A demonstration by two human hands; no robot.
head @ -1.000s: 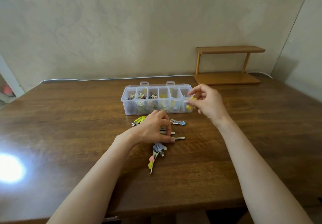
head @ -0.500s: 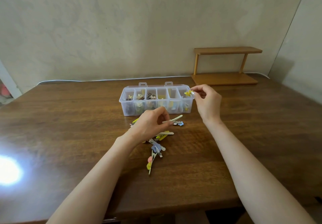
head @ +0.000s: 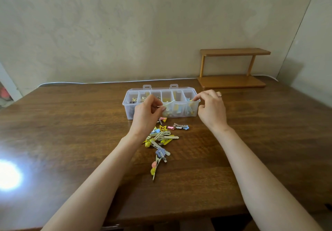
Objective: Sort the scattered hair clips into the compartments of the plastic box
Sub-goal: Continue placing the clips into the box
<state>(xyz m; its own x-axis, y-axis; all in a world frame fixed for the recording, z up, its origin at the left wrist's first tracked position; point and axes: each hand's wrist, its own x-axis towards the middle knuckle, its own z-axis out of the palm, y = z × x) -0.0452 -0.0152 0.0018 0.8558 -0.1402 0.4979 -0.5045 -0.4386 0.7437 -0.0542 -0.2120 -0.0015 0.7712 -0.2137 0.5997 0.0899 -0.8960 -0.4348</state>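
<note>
Pinch grip, left hand (head: 147, 113): thumb and forefinger closed on one end of a long cream hair clip (head: 166, 104), other fingers curled in. Clip is off the table, roughly level, with its free tip reaching over the near wall of the clear plastic box (head: 129, 114), above the middle compartments. Which one exactly, I can't tell.

Right hand (head: 211, 109): fingers curled, thumb and forefinger tips together just over the rightmost compartment. Maybe a speck of yellow between them, too small to call, so I can't tell if I hold anything there. Ring (head: 219, 95) on that hand.

Box is open, six compartments in a row, most with clips in them: dark ones to the left, yellow and blue to the right. Pile of hair clips (head: 161, 138) lies loose on the table (head: 71, 126) just in front of the box, between my forearms. Plenty unsorted, so I judge the task midway at best.

Step in hand: drop-off, both hands at the box. Next move calls for bringing the cream clip over the compartment with matching long pale clips. I should release it so it lands inside and doesn't bridge a divider, then reach to the pile.

Wooden shelf (head: 231, 69) and white cable (head: 107, 82) sit at the table's far edge, not involved.
</note>
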